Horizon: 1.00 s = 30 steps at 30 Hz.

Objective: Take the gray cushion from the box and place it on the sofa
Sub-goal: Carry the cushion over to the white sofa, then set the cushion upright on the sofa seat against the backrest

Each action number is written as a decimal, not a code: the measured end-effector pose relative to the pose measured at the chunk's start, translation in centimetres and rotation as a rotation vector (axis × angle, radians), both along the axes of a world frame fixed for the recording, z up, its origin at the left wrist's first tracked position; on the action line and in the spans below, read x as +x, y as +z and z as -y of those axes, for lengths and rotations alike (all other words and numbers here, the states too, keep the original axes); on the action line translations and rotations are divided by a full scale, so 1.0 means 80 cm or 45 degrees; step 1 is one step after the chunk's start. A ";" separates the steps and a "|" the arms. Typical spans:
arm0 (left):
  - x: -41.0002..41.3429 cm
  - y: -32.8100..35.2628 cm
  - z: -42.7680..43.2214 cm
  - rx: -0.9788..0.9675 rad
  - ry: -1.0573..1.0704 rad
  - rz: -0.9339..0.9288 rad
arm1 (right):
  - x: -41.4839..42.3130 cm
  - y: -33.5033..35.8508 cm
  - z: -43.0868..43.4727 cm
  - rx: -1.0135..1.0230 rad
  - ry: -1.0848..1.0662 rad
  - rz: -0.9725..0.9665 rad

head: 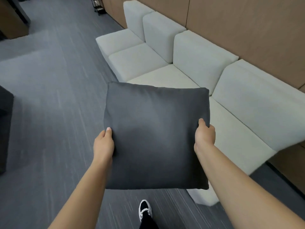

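A dark gray square cushion (155, 136) is held flat in the air in front of me, above the carpet and overlapping the sofa's front edge. My left hand (103, 142) grips its left edge with the thumb on top. On the right edge, my right hand (205, 135) holds it the same way. The pale off-white sofa (234, 138) runs along the brown wall on the right, with several seat and back sections. No box is in view.
Gray striped carpet (54, 113) covers the floor. A dark block-shaped piece of furniture (5, 129) stands at the left edge. A wooden cabinet (13, 19) is at the far left, a black rack (99, 5) at the top. My shoe (145, 209) is below the cushion.
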<state>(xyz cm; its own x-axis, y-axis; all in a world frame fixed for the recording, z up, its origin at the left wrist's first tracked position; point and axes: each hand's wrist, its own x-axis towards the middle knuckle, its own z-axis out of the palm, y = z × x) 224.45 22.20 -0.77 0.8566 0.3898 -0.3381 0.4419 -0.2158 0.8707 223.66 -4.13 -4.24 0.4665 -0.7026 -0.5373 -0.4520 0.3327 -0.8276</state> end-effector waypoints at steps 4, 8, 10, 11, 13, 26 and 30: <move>0.102 -0.006 -0.004 0.057 -0.138 -0.011 | 0.058 -0.010 -0.006 0.019 -0.155 -0.045; 0.178 -0.012 0.024 0.110 -0.322 0.001 | 0.087 -0.020 0.008 0.048 -0.313 -0.072; 0.208 -0.016 0.045 0.110 -0.405 -0.021 | 0.096 -0.024 0.021 0.061 -0.394 -0.091; 0.223 -0.021 0.058 0.116 -0.445 -0.046 | 0.100 -0.027 0.030 0.067 -0.433 -0.099; 0.252 -0.031 0.087 0.127 -0.530 -0.091 | 0.107 -0.035 0.051 0.079 -0.518 -0.117; 0.393 -0.152 0.325 0.272 -0.901 -0.258 | 0.166 -0.136 0.218 0.140 -0.903 -0.293; 0.430 -0.204 0.386 0.323 -1.022 -0.317 | 0.182 -0.187 0.257 0.171 -0.995 -0.359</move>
